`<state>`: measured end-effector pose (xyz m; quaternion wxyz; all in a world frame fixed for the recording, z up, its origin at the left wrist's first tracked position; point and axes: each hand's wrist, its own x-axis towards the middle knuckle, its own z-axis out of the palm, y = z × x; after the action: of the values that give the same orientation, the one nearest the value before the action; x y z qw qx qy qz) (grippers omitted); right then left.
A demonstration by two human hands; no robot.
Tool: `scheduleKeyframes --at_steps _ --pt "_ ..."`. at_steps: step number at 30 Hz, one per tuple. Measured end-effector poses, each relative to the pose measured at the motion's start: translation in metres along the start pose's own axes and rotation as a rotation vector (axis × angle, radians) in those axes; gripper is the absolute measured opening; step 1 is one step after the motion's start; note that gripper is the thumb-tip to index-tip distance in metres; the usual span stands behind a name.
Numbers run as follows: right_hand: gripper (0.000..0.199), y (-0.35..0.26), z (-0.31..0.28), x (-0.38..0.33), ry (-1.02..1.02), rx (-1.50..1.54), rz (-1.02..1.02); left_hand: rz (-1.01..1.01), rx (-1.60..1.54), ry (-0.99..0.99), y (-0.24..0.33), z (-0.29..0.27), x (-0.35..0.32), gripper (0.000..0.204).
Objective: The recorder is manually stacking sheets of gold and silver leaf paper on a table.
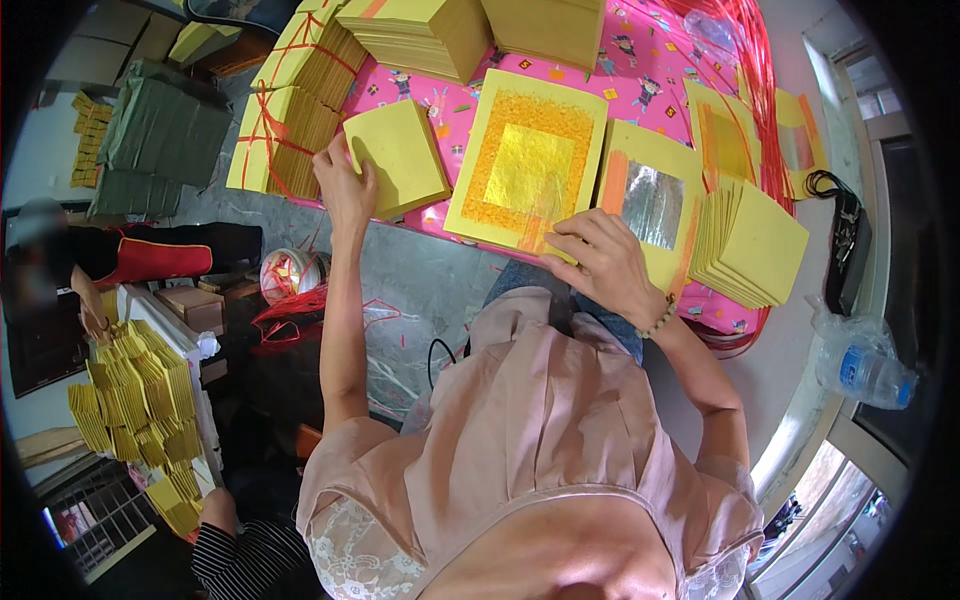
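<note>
My left hand (347,190) is closed on the left edge of a stack of plain yellow paper (398,158), its thumb over the near corner. To the right lies a larger stack of yellow joss paper (528,165), its top sheet bearing a gold foil square in an orange patterned border. With curled fingers my right hand (608,258) grips the lower right corner of that stack; its fingertips are partly hidden. Partly beneath my right hand is joss paper with silver foil (655,195) and orange stripes. A fanned yellow paper stack (755,245) lies farther right.
Bundles tied with red string (290,130) and tall yellow paper stacks (420,35) line the back of the pink-covered table (640,50). Red strings (765,100) hang at right, near a plastic bottle (862,370). At left, other people sit by a table of yellow bundles (140,385).
</note>
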<state>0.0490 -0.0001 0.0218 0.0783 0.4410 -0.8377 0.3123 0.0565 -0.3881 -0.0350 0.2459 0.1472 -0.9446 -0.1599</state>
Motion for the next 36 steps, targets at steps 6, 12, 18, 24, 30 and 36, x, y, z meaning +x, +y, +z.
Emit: scheduleKeyframes --at_steps 6,12,18,24,30,36 --pt "0.012 0.006 0.005 0.002 0.035 0.126 0.003 0.073 -0.501 -0.326 0.075 -0.041 0.003 0.035" --pt "0.009 0.012 0.004 0.007 -0.005 0.319 0.159 0.518 -0.55 -0.678 0.129 -0.049 -0.016 0.042" --pt "0.012 0.015 -0.002 0.012 -0.039 0.419 0.281 0.563 -0.406 -0.708 0.132 -0.037 -0.016 0.036" --pt "0.016 0.038 -0.015 0.032 0.046 0.428 0.401 0.605 -0.278 -0.106 0.154 -0.047 -0.012 0.053" --pt "0.028 0.078 -0.021 0.073 0.14 0.277 0.464 0.707 -0.333 -0.121 0.16 -0.015 -0.026 0.055" --pt "0.034 0.119 -0.011 0.102 0.172 0.159 0.479 0.676 -0.225 -0.313 0.18 0.008 -0.025 0.068"
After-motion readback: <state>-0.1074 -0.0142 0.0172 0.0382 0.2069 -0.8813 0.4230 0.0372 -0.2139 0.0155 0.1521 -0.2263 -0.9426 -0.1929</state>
